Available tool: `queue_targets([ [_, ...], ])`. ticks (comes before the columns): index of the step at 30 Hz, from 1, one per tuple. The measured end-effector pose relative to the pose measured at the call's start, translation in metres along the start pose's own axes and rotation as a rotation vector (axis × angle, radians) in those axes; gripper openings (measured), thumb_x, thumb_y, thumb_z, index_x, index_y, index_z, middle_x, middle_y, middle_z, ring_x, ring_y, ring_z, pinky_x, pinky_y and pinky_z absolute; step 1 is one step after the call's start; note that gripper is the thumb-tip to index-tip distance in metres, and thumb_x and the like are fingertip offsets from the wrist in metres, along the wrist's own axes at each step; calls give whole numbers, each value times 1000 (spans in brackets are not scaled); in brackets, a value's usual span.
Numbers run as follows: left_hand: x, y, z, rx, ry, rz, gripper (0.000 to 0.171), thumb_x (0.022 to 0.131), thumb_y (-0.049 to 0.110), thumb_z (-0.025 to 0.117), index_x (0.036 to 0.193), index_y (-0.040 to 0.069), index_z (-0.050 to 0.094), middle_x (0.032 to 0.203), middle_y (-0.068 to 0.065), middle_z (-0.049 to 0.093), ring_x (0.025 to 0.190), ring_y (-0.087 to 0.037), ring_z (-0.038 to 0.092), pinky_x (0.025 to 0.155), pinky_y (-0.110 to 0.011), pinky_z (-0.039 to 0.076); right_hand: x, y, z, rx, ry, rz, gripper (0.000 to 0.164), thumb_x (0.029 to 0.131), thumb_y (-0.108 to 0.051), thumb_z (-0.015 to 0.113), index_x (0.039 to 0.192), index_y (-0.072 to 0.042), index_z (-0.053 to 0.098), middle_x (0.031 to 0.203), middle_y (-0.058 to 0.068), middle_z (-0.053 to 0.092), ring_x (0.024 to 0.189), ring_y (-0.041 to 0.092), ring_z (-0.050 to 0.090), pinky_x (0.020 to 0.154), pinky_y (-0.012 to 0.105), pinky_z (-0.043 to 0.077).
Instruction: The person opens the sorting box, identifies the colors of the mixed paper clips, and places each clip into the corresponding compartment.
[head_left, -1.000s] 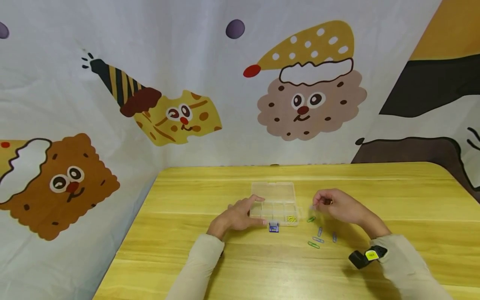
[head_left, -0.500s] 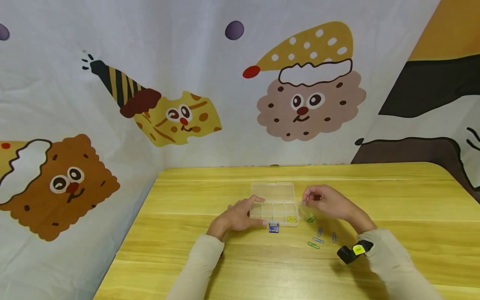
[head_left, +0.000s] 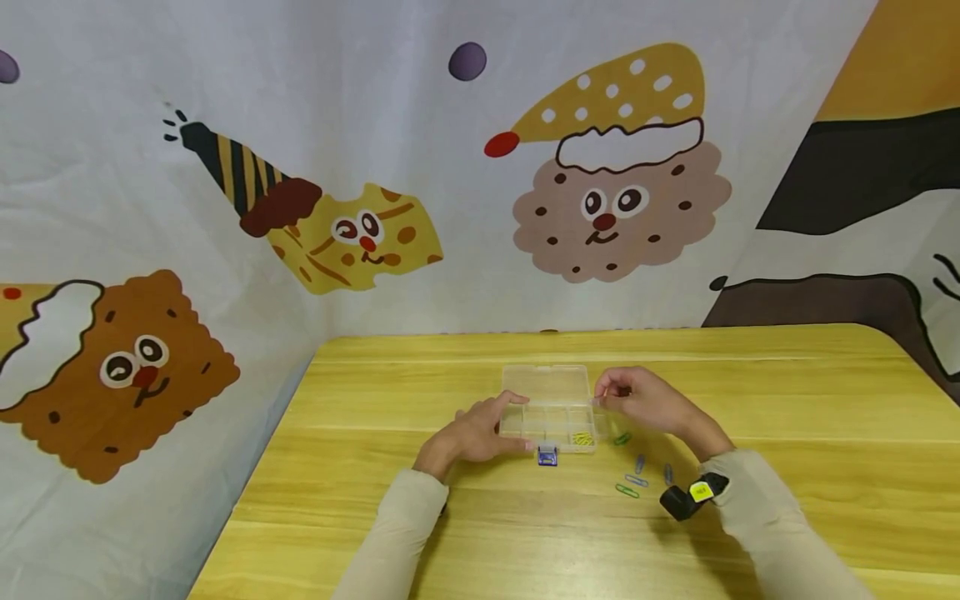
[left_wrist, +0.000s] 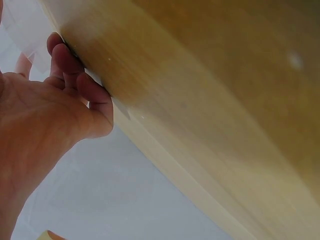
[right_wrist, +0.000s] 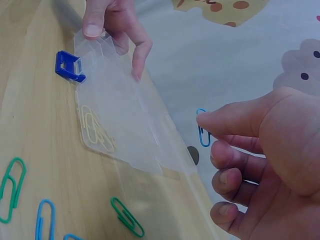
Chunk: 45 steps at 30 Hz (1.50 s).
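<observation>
A clear plastic compartment box (head_left: pixel 556 423) lies on the table with its lid (head_left: pixel 546 385) folded back. My left hand (head_left: pixel 478 429) grips its left end, thumb at the front edge and index finger by the hinge. Several yellow paper clips (head_left: pixel 582 438) rest in the front right compartment, and a blue latch (head_left: pixel 547 456) sticks out at the front. Thumb and index finger of my right hand (head_left: pixel 654 402) pinch a blue paper clip (right_wrist: pixel 201 135), held above the table by the box's right side. The left wrist view shows curled fingers (left_wrist: pixel 67 60) of the left hand low against the table.
Right of the box lie loose clips: a green paper clip (head_left: pixel 622 437), another green paper clip (head_left: pixel 627 491) nearer the front, and blue paper clips (head_left: pixel 636 480) around them. Behind the wooden table (head_left: pixel 420 367) hangs a white cloth (head_left: pixel 390 100) with cartoon prints.
My right hand has moved left with the blue paper clip, from beside the loose clips to the box's right edge. The left hand and the box have stayed in place.
</observation>
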<state>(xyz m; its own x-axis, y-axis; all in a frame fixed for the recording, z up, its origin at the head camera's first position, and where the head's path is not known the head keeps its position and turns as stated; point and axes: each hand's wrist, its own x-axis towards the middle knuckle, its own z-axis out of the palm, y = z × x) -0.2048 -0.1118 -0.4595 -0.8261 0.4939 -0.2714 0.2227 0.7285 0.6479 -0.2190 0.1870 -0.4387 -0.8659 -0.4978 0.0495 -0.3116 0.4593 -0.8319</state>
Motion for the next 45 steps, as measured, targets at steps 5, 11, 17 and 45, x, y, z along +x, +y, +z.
queue_targets([
  [5, 0, -1, 0, 2, 0, -1, 68, 89, 53, 68, 147, 32, 40, 109, 2, 60, 120, -23, 52, 112, -69, 14, 3, 0, 4, 13, 0, 12, 9, 93, 3, 61, 89, -4, 65, 78, 5, 58, 70, 13, 50, 64, 23, 44],
  [11, 0, -1, 0, 5, -1, -3, 68, 89, 53, 68, 147, 32, 39, 110, 1, 60, 120, -23, 52, 112, -68, 16, 6, 0, 7, 30, -3, 24, 10, 93, 5, 59, 90, -3, 65, 84, 8, 63, 72, 15, 52, 65, 23, 46],
  [17, 0, 0, 1, 11, -1, -8, 68, 89, 53, 69, 146, 32, 39, 109, 2, 60, 117, -22, 53, 111, -67, 17, 7, 1, 11, -2, 1, 44, 11, 92, 5, 59, 89, -5, 64, 80, 5, 60, 71, 16, 49, 63, 23, 43],
  [45, 0, -1, 1, -9, 4, -14, 69, 88, 54, 70, 146, 32, 41, 116, 2, 60, 121, -23, 51, 113, -66, 15, -41, 16, -15, -76, -59, 62, 7, 94, -2, 62, 94, -8, 65, 77, 0, 55, 70, 10, 48, 61, 25, 41],
])
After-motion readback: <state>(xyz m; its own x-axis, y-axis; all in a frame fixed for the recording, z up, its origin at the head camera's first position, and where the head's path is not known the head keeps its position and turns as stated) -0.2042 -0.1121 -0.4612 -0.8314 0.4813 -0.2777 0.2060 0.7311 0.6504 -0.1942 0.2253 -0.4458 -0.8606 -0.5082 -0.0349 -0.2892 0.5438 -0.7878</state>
